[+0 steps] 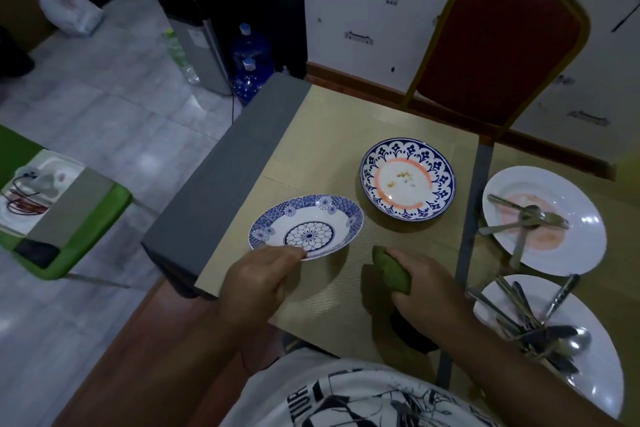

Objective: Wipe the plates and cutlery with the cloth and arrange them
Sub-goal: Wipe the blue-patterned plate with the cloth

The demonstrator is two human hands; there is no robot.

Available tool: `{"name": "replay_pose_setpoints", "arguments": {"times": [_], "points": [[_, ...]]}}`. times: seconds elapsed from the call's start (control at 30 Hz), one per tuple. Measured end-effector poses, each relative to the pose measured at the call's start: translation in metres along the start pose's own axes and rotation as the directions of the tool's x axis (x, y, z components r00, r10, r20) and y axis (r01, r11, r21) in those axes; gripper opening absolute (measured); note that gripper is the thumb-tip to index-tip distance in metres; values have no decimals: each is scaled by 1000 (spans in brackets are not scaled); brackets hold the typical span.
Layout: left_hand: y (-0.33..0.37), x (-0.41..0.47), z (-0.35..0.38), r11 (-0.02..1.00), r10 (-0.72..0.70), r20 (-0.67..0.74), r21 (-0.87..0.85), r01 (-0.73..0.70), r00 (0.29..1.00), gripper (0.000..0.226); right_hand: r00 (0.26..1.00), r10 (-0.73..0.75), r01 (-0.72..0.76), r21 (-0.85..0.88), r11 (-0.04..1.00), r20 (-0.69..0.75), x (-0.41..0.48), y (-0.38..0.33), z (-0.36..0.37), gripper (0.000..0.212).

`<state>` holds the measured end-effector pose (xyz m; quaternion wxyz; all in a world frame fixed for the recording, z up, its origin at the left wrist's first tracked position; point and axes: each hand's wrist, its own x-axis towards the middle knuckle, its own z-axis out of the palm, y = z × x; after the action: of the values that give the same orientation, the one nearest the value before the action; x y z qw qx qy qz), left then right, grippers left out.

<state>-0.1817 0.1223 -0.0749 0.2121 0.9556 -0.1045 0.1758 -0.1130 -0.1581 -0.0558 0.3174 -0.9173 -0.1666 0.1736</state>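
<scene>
A clean blue-and-white flower plate sits at the left of the tan placemat. My left hand pinches its near rim. Balled up in my right hand is a green cloth, resting on the mat just right of that plate. Behind it lies a blue-rimmed plate with orange smears and crumbs. At the right, a white plate with pink stains carries a fork and spoon. A nearer white plate holds several pieces of cutlery.
A red chair with a gold frame stands at the table's far side against the wall. The table's left edge drops to a tiled floor with a green stool, water bottles and a dispenser.
</scene>
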Motion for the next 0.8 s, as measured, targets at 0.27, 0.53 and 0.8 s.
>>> {"name": "replay_pose_setpoints", "arguments": {"times": [0.27, 0.53, 0.8], "points": [[-13, -38, 24, 997, 70, 25, -42, -69, 997, 50, 999, 1, 1, -46, 999, 36, -2, 20, 23, 76], [-32, -55, 45, 998, -24, 231, 56, 12, 973, 35, 999, 5, 1, -128, 992, 50, 5, 23, 37, 81], [-32, -48, 44, 982, -188, 309, 80, 171, 932, 49, 995, 59, -38, -229, 973, 84, 10, 18, 52, 78]]}}
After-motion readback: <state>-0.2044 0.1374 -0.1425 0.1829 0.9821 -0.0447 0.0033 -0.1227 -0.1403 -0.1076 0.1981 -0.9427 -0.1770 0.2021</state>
